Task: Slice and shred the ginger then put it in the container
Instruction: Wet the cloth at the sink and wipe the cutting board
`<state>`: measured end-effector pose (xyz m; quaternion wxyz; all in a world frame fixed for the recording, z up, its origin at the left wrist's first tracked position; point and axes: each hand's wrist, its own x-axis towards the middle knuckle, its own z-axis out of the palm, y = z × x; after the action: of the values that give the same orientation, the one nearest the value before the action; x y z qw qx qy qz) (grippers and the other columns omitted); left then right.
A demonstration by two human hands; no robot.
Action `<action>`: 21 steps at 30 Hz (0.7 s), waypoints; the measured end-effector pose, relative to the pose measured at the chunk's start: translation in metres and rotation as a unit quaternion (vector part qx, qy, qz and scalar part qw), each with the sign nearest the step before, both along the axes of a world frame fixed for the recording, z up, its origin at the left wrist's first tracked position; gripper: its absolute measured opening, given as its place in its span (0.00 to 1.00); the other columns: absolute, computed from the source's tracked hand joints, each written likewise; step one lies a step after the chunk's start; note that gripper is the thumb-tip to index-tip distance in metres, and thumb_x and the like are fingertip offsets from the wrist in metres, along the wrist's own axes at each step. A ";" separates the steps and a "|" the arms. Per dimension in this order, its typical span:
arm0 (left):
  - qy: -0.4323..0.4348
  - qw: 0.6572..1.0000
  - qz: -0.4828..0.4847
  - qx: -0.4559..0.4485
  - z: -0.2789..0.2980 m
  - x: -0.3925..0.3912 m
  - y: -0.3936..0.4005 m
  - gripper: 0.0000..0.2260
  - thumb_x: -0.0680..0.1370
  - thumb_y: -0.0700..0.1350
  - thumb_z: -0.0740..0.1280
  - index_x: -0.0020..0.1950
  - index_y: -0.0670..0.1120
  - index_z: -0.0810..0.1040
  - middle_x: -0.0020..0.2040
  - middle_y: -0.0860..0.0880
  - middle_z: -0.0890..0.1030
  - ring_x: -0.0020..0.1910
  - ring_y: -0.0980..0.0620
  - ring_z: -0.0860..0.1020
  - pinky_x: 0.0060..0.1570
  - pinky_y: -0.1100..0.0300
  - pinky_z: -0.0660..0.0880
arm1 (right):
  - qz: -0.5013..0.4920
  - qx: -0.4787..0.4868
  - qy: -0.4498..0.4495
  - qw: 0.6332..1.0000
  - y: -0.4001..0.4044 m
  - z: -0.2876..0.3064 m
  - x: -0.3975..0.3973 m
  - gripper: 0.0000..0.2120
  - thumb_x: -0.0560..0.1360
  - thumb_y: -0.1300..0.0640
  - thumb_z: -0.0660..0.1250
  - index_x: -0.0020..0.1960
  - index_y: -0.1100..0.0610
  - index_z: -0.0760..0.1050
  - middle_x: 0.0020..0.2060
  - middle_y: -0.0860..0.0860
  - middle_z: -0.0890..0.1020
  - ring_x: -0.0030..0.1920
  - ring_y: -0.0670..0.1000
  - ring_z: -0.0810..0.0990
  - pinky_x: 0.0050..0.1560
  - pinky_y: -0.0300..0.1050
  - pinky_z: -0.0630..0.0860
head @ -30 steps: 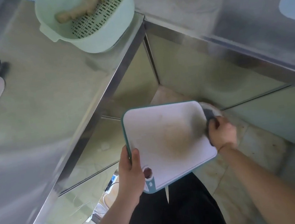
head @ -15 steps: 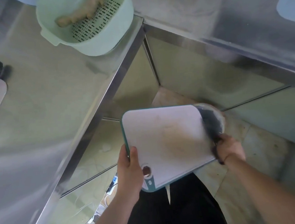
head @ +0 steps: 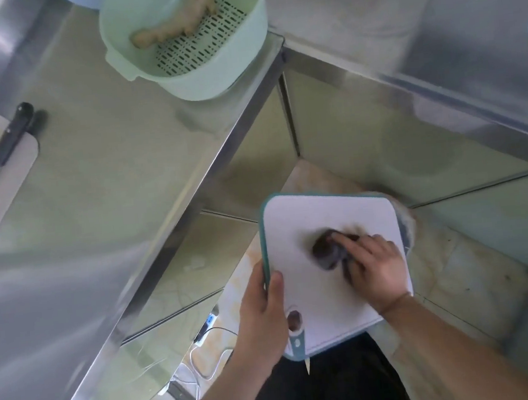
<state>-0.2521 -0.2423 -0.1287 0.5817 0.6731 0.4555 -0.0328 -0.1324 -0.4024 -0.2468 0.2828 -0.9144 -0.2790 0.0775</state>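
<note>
Stainless-steel counter along the left, meeting a second steel worktop at the far corner; beige tiled floor below. On the counter near that corner, a pale green plastic colander bowl with a slotted base, holding a knobbly, pale brown piece of ginger root resting against its inner wall. Farther left on the same counter, a white cutting board with a black-handled knife lying across it, blade out of view.

Held out over the floor, clear of both worktops, a white rectangular plastic chopping board with a teal rim and a hanging hole at its near corner. Left hand gripped the board's left edge, thumb on the top face, fingers curled underneath. Right hand pressed down on a dark, crumpled scouring cloth at the middle of the board, fingers curled over it; cloth blurred by motion. Black trousers visible beneath the board.
</note>
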 end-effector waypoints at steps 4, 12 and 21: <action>-0.030 0.999 -0.044 -0.002 0.019 -0.021 0.022 0.07 0.85 0.50 0.59 0.55 0.56 0.78 0.45 0.51 0.81 0.48 0.50 0.78 0.48 0.62 0.75 | -0.322 -0.219 0.302 0.870 -0.056 -0.021 0.067 0.18 0.79 0.49 0.59 0.61 0.57 0.78 0.56 0.64 0.81 0.55 0.66 0.79 0.54 0.56 0.76; -0.077 0.989 0.101 -0.074 0.073 -0.087 0.106 0.10 0.82 0.53 0.65 0.59 0.50 0.81 0.47 0.49 0.85 0.42 0.51 0.83 0.42 0.59 0.79 | -0.304 0.163 0.521 0.781 -0.005 0.107 0.035 0.21 0.79 0.41 0.56 0.42 0.55 0.77 0.25 0.52 0.79 0.23 0.49 0.77 0.25 0.40 0.76; -0.116 0.932 0.333 -0.079 0.118 -0.237 0.204 0.22 0.67 0.60 0.79 0.57 0.53 0.85 0.46 0.40 0.83 0.41 0.44 0.79 0.39 0.54 0.76 | -0.072 0.188 0.624 0.755 0.151 0.200 -0.020 0.18 0.75 0.74 0.53 0.49 0.65 0.81 0.35 0.57 0.85 0.32 0.52 0.84 0.29 0.43 0.80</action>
<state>-0.4894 -0.0382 -0.0104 0.6594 0.4335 0.5789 0.2053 -0.1526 -0.2511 -0.0463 0.5654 -0.6087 0.0175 0.5563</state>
